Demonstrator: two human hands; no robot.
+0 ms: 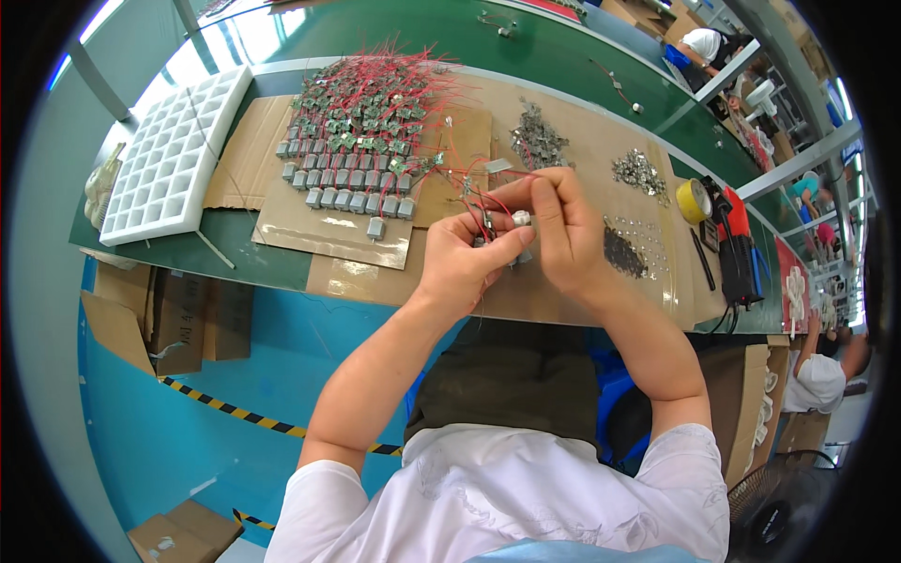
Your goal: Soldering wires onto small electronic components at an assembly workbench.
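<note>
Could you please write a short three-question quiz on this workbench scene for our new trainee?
1. True or false: the white gridded tray lies to the right of the yellow tape roll.
2. Fill in the colour: the tangled wires over the green circuit boards are ____.
3. What do the fingers of the left hand hold?
a) a cardboard box
b) a small wired assembly
c) a black pen

Key:
1. False; the tray is on the left.
2. Red.
3. b
</note>
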